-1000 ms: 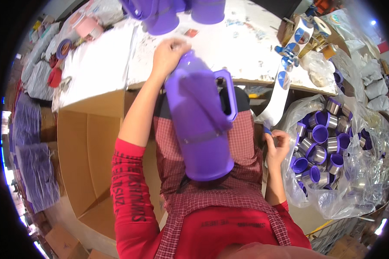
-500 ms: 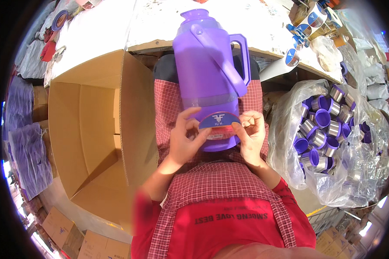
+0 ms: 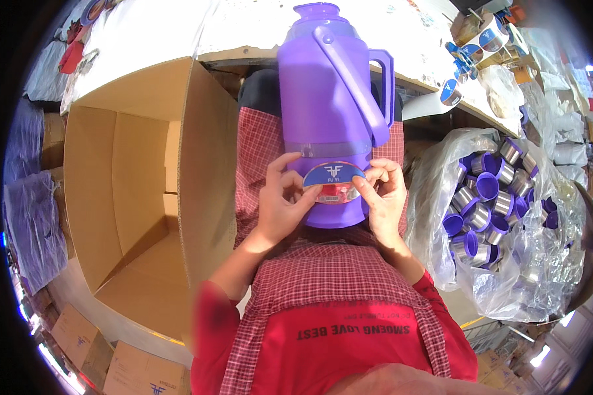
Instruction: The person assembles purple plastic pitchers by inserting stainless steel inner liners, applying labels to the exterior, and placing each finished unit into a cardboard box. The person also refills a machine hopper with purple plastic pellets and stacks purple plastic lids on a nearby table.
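Bright light is shining on a white table at the top, and a brown box is standing open on the left. On the right, a clear bag is holding lots of shiny cups with purple rims.

From far away, I am watching the purple jug. It is lying tipped over the lap, with its mouth pointing toward the table. I cannot tell if it is touching the table. One blue and red sticker is sitting across the low part of the jug, just under a see-through band.

To do this well, I am thinking about lining the sticker up with that band, then pressing the middle and rubbing out to both sides, so no bubbles are hiding. I cannot tell how much is sticking.

The left hand is holding the left end, its thumb and fingers narrow. The right hand is pinching the other end the same way. Both forearms are coming up from below and slanting inward.
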The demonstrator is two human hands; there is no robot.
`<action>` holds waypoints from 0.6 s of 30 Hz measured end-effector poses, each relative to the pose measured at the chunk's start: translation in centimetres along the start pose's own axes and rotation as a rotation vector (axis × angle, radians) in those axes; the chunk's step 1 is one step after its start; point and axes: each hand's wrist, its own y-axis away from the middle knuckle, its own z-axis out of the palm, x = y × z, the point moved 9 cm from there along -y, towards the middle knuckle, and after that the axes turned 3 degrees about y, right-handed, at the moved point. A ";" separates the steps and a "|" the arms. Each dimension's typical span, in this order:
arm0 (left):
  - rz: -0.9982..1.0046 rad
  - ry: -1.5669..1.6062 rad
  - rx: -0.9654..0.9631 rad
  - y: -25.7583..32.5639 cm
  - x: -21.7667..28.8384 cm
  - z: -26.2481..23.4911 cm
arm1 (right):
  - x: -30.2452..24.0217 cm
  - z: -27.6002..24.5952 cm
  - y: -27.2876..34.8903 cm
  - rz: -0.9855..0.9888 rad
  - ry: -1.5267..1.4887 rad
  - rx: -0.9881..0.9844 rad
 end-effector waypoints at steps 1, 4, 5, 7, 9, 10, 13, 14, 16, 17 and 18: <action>-0.010 0.005 -0.001 0.0 -0.1 -0.1 | 0.1 -0.2 -0.1 -0.009 0.032 0.006; 0.051 -0.218 -0.053 -0.3 -0.2 -0.8 | -2.3 0.1 -0.8 -0.266 0.436 -0.020; -0.061 -0.201 0.024 -0.6 -1.5 -2.4 | -2.1 -0.7 -1.4 -0.165 0.466 0.037; -0.125 -0.215 0.213 -1.5 -2.2 -6.0 | -2.7 -2.8 -2.3 -0.026 0.434 0.214; -0.035 -0.350 0.293 -3.9 -0.9 -8.0 | -7.5 -0.5 -1.4 -0.449 0.652 0.119; 0.178 -0.341 0.355 -5.6 1.4 -8.7 | -8.4 2.9 -0.3 -0.685 0.700 -0.159; 0.433 -0.114 0.232 -14.6 6.0 -6.8 | -4.5 7.1 3.3 -0.754 0.812 -0.844; 0.352 -0.178 0.182 -18.1 6.9 -5.8 | -3.7 5.6 2.8 -0.766 0.887 -0.782; 0.301 -0.333 0.119 -25.7 8.7 -3.1 | -1.8 -0.6 1.1 -0.643 0.949 -0.522; 0.253 -0.481 0.033 -28.7 8.8 -1.3 | -0.7 -4.7 0.2 -0.555 1.017 -0.370; 0.036 -0.631 -0.120 -31.0 6.7 0.4 | 0.3 -10.0 -1.2 -0.425 1.038 -0.241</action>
